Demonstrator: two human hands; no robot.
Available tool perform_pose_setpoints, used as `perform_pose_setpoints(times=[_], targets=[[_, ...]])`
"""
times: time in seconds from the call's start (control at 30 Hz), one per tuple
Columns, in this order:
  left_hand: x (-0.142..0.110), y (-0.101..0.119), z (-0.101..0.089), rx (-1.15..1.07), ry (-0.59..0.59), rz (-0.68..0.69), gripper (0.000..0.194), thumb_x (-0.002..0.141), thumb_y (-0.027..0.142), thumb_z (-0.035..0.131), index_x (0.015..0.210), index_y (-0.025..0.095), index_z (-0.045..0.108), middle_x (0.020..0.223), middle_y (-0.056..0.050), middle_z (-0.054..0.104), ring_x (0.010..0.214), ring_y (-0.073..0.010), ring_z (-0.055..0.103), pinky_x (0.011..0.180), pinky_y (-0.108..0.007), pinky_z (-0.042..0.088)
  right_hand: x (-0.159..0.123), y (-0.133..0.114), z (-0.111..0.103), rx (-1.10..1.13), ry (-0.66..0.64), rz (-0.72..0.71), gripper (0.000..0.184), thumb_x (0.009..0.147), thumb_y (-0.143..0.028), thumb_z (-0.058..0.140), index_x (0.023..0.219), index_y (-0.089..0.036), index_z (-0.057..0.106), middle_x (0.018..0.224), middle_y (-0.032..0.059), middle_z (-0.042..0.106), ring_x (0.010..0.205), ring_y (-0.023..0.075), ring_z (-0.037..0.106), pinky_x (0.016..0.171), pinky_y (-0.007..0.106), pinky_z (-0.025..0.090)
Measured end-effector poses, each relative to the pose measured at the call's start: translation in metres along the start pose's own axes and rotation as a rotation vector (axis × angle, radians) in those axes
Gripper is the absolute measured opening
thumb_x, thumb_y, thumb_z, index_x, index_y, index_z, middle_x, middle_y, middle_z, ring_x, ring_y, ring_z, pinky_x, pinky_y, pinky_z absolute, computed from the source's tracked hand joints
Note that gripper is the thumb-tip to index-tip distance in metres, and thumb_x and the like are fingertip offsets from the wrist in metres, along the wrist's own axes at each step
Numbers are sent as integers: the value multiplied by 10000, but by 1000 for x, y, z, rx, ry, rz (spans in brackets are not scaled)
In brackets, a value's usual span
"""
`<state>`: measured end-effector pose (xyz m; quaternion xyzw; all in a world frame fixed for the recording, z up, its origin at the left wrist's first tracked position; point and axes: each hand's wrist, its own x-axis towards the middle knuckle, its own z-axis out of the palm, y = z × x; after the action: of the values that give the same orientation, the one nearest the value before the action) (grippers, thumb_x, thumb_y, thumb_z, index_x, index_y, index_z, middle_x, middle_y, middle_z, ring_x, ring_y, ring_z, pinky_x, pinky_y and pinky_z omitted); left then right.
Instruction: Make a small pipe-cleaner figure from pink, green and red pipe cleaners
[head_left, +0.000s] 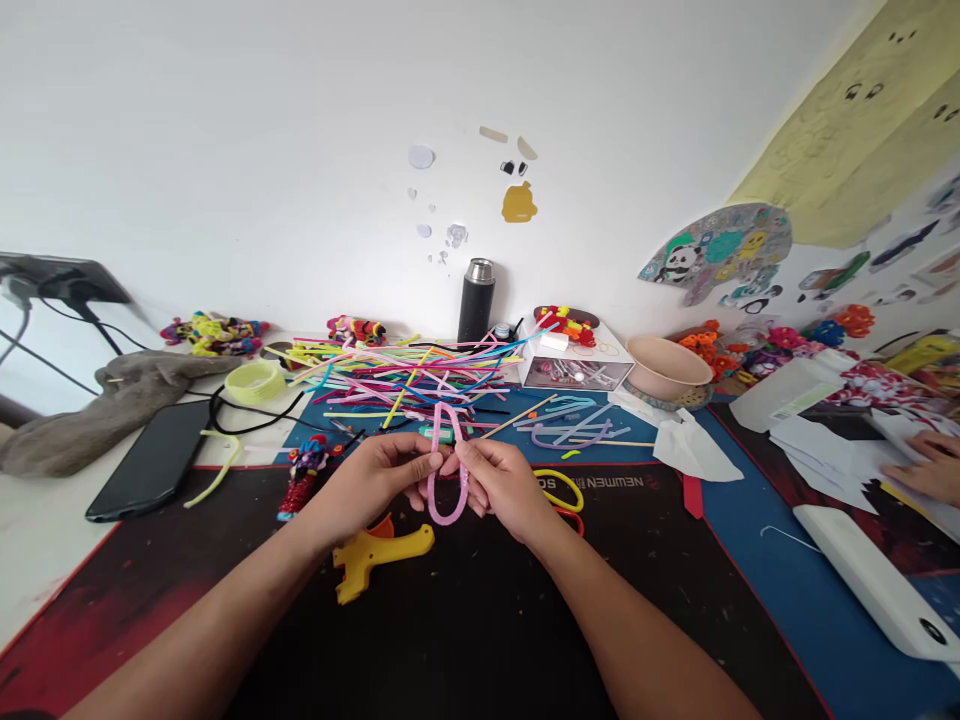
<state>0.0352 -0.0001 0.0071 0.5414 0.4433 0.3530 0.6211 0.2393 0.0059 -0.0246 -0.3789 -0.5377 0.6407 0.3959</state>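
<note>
A pink pipe cleaner [448,518], bent into a long narrow loop, stands upright between my hands above the black mat. My left hand [397,470] pinches its left side between thumb and fingers. On the other side my right hand [499,482] grips it the same way, fingers curled behind the loop. Below my left hand lies a yellow hot glue gun-like or slingshot-shaped plastic tool [382,555], its exact kind unclear. Partly behind my right wrist are yellow scissor-like handle loops [564,490]. A small red and blue pipe-cleaner figure [304,480] lies left of my left hand.
Behind my hands spreads a pile of coloured pipe cleaners [405,375]. A black thermos [476,305], a white box [577,365] and a beige bowl [667,368] stand along the wall. A phone [150,460] lies left. Another person's hand [930,465] touches papers at right.
</note>
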Motion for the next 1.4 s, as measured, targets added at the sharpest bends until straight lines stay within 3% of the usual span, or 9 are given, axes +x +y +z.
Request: perform_pose_setpoints(times=[0.23,0.57,0.73,0.9,1.1,1.3,1.4], targets=[[-1,-3,2,-84,26,-9,491,743,602,913,950,178,775,760,-13,741,574,-140,638,570,-257,537,-2,2,3,-61,-50,-8,565,963,-718,654,905,-164,745,473,-87,464,393,94,427,443,230,326],[1,-10,5,-186,17,-77,434,742,554,935,850,164,779,667,-6,670,527,-101,500,498,-210,362,-4,7,4,-261,-134,-53,605,1033,-714,559,698,-209,561,464,-62,512,431,97,458,540,251,380],[1,-7,3,-297,54,-110,381,672,443,997,754,163,752,651,8,664,533,-97,521,508,-203,392,-7,0,4,-211,-195,-4,547,1000,-711,611,819,-196,634,527,-63,546,435,95,471,491,239,349],[-2,2,2,-397,111,-158,392,568,363,1055,759,150,787,701,-22,718,577,-111,580,551,-203,450,-3,-4,2,-125,-72,-13,522,959,-699,663,898,-181,691,540,-62,557,417,86,455,454,232,307],[-6,5,6,-354,-26,-244,450,633,519,1021,722,138,798,651,-52,697,546,-129,592,552,-233,494,2,-1,-2,47,26,18,525,854,-694,780,971,-187,708,525,-74,548,416,85,417,413,217,256],[-9,0,9,-390,-130,-281,367,715,462,980,776,141,814,708,-67,706,549,-138,610,552,-252,520,-3,-9,3,213,-87,68,478,842,-633,830,958,-173,763,508,-77,508,422,64,323,405,215,199],[-9,-1,10,-411,-147,-297,363,713,458,978,757,144,800,706,-69,709,533,-141,612,544,-260,524,-2,-10,3,277,-78,69,435,817,-586,866,933,-181,759,497,-87,488,412,58,303,406,217,189]])
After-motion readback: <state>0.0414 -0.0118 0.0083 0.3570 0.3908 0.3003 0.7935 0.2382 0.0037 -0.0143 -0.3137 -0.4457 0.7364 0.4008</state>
